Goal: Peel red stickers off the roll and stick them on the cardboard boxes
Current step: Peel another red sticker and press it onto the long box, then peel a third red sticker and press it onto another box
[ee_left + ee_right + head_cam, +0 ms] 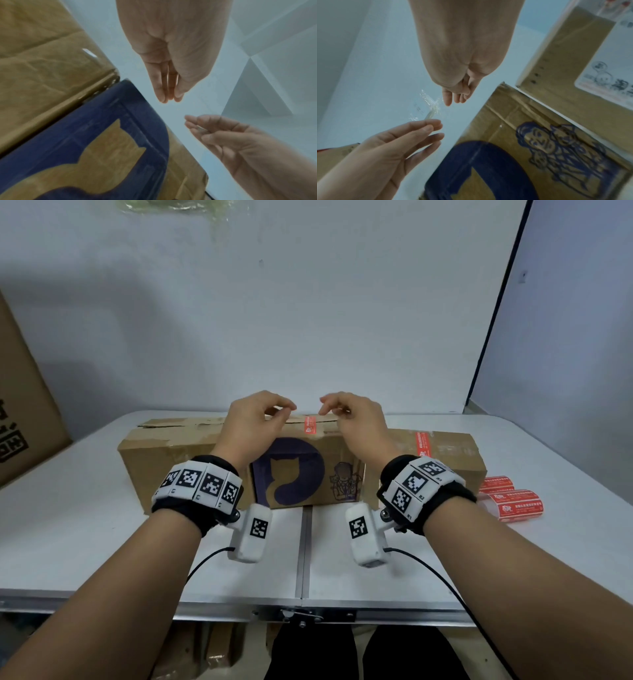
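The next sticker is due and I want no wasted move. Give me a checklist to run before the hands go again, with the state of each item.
1. Cat-logo box bears a red sticker at its top edge: ok.
2. Right-hand box bears a second sticker: ok.
3. Sticker rolls lie on the table, right of the boxes, touched by neither hand: ok.
4. Left hand free of any sticker: cannot tell; thumb and fingertips meet.
5. Right hand free: cannot tell; the left wrist view hints at something pale between its fingers.
6. Both hands lifted off the box top: ok.
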